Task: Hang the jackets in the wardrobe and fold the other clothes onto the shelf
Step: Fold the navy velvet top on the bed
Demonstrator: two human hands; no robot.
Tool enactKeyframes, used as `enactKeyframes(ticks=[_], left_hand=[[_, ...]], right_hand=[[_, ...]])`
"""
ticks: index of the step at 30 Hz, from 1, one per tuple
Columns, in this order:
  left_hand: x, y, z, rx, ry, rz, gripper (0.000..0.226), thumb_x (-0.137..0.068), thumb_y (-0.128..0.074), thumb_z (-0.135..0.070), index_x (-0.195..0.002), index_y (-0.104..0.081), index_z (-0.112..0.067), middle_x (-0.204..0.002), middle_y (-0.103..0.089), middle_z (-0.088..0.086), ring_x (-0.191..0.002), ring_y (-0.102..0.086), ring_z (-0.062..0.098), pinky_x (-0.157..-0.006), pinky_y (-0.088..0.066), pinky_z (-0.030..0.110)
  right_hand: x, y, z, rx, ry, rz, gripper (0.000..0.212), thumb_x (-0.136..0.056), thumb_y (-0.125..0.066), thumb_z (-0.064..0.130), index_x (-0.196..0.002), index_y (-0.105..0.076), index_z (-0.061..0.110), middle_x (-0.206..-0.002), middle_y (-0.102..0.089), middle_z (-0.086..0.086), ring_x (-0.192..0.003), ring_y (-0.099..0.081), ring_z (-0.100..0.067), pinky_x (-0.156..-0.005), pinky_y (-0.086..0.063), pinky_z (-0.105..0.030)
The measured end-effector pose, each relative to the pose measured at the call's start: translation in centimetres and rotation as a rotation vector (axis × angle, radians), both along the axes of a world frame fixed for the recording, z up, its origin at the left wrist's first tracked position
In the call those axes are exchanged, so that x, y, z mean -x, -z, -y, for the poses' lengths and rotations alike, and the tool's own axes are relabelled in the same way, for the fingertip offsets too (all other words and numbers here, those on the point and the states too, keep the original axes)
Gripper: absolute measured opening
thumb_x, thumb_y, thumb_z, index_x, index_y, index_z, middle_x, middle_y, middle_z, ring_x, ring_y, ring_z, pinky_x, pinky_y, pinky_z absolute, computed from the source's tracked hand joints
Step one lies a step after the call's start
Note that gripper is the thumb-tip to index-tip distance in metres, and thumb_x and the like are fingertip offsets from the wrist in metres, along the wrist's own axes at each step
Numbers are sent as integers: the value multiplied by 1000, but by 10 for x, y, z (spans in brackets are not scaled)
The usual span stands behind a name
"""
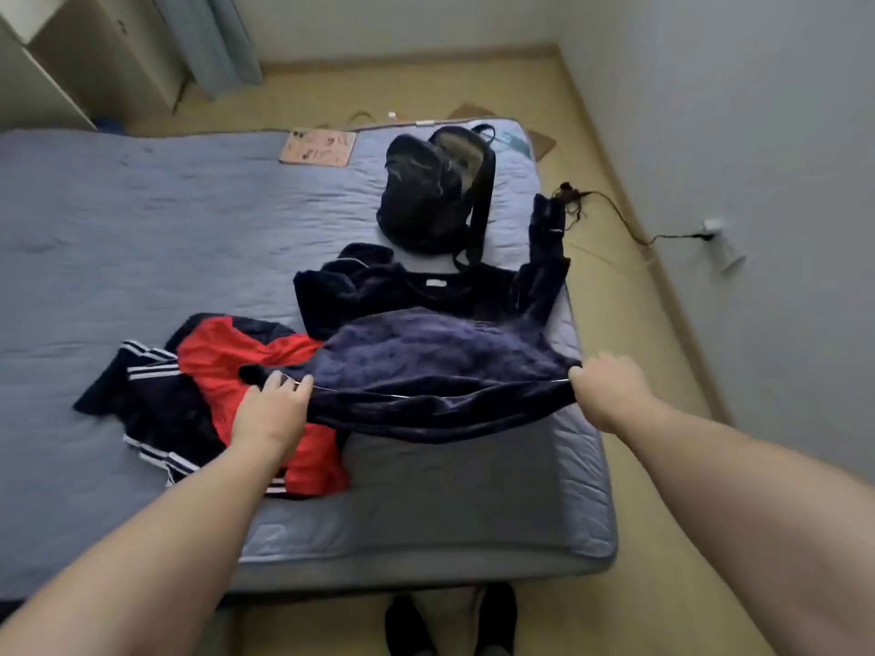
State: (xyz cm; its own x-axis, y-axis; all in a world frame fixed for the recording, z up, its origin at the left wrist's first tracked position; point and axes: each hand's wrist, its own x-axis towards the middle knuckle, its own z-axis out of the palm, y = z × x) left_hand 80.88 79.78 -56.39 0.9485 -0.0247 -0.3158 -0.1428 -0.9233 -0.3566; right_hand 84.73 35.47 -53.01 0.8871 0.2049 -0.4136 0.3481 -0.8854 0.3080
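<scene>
A dark navy velvet top [440, 352] lies on the blue-grey mattress [142, 239], collar away from me, one sleeve reaching toward the right edge. Its lower hem is lifted off the bed. My left hand [272, 409] pinches the hem's left corner, and my right hand [611, 388] grips the right corner, so the hem hangs stretched between them. To the left, partly under my left hand, a red and navy jacket with white stripes [208, 395] lies crumpled.
A black backpack [435, 191] sits on the mattress behind the top, with a pink patterned pad [317, 146] further back. A cable [615, 215] runs over the floor to a wall socket at the right. A wardrobe door [94, 54] and a curtain stand at the back left.
</scene>
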Motion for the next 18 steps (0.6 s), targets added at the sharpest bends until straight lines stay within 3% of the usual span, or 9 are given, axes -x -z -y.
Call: enactKeyframes(ticks=[3, 7, 11, 14, 18], left_hand=[[34, 75, 5, -88, 41, -152, 61, -96, -47, -16, -154, -28, -18, -140, -55, -1, -136, -41, 20, -94, -44, 36], [76, 136, 12, -102, 45, -282, 51, -92, -46, -10, -141, -33, -20, -121, -65, 6, -118, -55, 27, -85, -48, 39], [103, 154, 15, -85, 6, -340, 53, -92, -46, -7, -142, -32, -20, -118, -65, 8, -108, -62, 29, -76, -51, 39], [118, 157, 21, -86, -43, -391, 47, -91, -47, -7, -135, -36, -20, -118, -61, 8, -109, -60, 30, -77, -51, 39], [138, 169, 32, -64, -54, -430, 34, -92, -44, -6, -123, -42, -19, -114, -57, 10, -107, -58, 33, -75, -51, 41]], right_hand=[[31, 77, 0, 50, -54, -77, 29, -96, -46, 17, -115, -66, 23, -120, -60, -3, -115, -55, -26, -82, -41, -34], [69, 142, -2, 65, -2, -225, 28, -94, -50, 15, -117, -62, 23, -119, -62, -2, -113, -59, -26, -79, -39, -33], [94, 166, 7, 31, 26, -223, 28, -87, -52, 8, -109, -45, 25, -110, -66, 2, -104, -62, -26, -69, -34, -33], [98, 171, 13, 85, 42, -231, 30, -95, -45, 13, -120, -56, 26, -123, -63, 0, -117, -58, -25, -75, -34, -33], [110, 183, 19, 153, 19, -297, 34, -96, -45, 13, -123, -62, 25, -126, -61, -2, -119, -56, -27, -79, -36, -35]])
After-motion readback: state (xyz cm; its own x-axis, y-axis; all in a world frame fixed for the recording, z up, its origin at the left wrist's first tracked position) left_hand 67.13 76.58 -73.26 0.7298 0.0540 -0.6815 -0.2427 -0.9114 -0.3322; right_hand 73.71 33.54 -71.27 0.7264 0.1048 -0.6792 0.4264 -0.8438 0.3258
